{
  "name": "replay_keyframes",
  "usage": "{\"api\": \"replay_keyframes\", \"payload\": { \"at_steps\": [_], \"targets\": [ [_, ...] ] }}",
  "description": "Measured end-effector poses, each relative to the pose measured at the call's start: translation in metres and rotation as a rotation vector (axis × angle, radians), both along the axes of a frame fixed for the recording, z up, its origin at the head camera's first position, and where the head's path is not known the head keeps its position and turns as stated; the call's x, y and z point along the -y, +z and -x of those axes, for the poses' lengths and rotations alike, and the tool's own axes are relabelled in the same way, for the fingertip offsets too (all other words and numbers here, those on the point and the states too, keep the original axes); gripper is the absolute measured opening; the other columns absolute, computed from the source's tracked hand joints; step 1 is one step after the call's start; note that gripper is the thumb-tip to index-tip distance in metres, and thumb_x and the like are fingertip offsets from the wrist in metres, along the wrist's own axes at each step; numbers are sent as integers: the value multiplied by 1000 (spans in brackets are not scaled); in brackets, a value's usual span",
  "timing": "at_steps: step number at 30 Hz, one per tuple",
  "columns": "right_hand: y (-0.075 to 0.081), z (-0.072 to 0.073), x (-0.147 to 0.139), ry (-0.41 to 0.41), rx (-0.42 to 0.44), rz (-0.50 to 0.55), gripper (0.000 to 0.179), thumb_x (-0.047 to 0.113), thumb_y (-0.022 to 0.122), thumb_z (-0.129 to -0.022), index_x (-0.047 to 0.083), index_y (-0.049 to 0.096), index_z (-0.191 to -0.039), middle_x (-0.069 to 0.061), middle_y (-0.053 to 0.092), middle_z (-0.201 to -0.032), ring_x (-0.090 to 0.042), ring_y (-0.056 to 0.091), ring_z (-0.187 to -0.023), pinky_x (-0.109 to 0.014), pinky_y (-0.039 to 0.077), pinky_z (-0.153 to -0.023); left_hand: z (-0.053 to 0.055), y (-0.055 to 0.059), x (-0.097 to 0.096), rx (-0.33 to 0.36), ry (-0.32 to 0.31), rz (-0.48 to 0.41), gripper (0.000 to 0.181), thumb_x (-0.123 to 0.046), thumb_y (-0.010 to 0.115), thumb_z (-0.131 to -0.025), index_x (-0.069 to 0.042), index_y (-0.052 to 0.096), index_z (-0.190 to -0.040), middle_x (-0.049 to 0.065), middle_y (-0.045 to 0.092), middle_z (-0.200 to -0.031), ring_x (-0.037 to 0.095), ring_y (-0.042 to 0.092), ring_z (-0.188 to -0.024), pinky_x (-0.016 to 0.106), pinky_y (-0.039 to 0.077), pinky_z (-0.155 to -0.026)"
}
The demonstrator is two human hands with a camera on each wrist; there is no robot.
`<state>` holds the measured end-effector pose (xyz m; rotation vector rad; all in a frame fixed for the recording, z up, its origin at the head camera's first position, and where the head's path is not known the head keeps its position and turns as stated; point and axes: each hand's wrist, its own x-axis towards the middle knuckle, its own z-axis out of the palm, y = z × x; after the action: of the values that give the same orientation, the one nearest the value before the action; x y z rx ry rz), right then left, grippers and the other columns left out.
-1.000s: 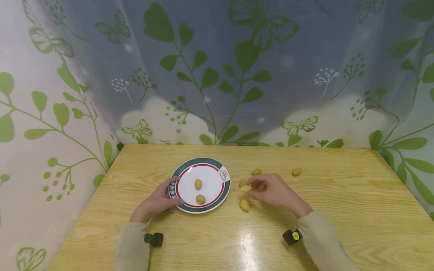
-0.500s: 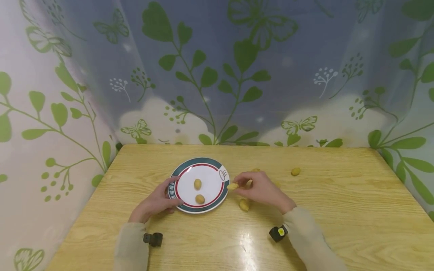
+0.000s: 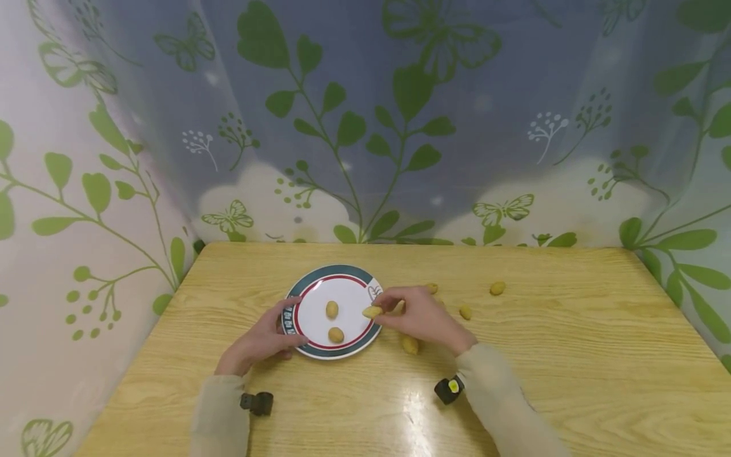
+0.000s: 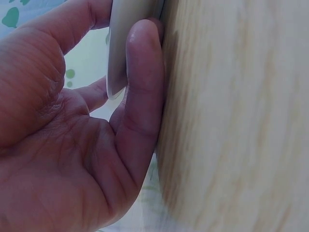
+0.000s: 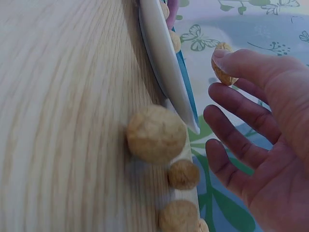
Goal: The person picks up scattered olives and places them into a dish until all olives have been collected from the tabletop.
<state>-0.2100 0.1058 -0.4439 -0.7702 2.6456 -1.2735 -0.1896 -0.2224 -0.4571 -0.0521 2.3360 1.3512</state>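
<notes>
In the head view, left of centre, the left hand (image 3: 264, 336) grips the left rim of the plate (image 3: 311, 309) on the counter (image 3: 577, 355). The right hand (image 3: 425, 317) pinches a walnut (image 3: 372, 312) above the plate's right edge. Two walnuts (image 3: 335, 334) lie on the plate; more walnuts (image 3: 497, 289) lie right of centre, some partly behind the right hand.

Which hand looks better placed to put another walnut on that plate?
Probably the right hand: it pinches a walnut over one side of the plate, while the left hand is busy gripping the other side. The loose walnuts on the table also lie nearer the right hand.
</notes>
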Motion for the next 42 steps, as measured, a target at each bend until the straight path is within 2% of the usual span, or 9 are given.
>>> {"api": "replay_keyframes", "payload": {
  "at_steps": [3, 10, 13, 22, 32, 37, 42],
  "targets": [
    [2, 0, 5, 17, -6, 13, 19, 24, 81, -89, 23, 76, -107, 9, 72, -94, -8, 65, -89, -24, 53, -72, 1, -1, 1, -4, -3, -4, 89, -20, 81, -89, -22, 28, -160, 23, 37, -147, 17, 60, -72, 29, 56, -67],
    [1, 3, 20, 62, -4, 36, 19, 23, 80, -89, 19, 76, -107, 6, 72, -93, -7, 63, -86, -23, 52, -74, 2, -3, 2, -3, -2, -16, 89, -20, 81, -89, -22, 28, -160, 22, 37, -146, 17, 60, -73, 29, 56, -67],
    [1, 2, 25, 64, 12, 34, 20, 22, 81, -89, 18, 76, -107, 6, 72, -92, -7, 63, -84, -22, 52, -73, 1, -3, 1, -2, -6, -19, 89, -20, 81, -89, -22, 28, -160, 23, 37, -147, 17, 60, -72, 29, 56, -66],
    [-2, 8, 36, 63, -12, 38, 18, 21, 80, -89, 16, 76, -106, 6, 70, -88, -7, 62, -83, -22, 51, -75, 1, -2, 0, -1, -1, -18, 89, -20, 81, -89, -23, 28, -160, 23, 36, -147, 17, 59, -72, 29, 56, -66],
    [-8, 18, 52, 107, -12, -40, 19, 24, 82, -88, 17, 77, -104, 7, 71, -86, -5, 62, -79, -22, 51, -72, 2, -3, 0, -4, -1, -5, 89, -22, 82, -88, -23, 29, -160, 23, 38, -147, 17, 59, -72, 30, 57, -67],
    [-12, 20, 57, 137, -40, -48, 18, 23, 82, -87, 16, 77, -103, 5, 73, -85, -4, 63, -77, -20, 52, -72, 2, -4, 0, -3, 5, -1, 89, -22, 82, -88, -23, 29, -160, 23, 38, -147, 18, 60, -72, 30, 57, -67],
    [-13, 21, 61, 139, -27, -56, 18, 23, 82, -88, 15, 77, -103, 5, 73, -85, -4, 64, -76, -20, 52, -73, 2, -5, 1, -5, 8, 5, 89, -22, 82, -88, -24, 29, -160, 22, 38, -146, 18, 59, -72, 30, 57, -67]
  ]
}}
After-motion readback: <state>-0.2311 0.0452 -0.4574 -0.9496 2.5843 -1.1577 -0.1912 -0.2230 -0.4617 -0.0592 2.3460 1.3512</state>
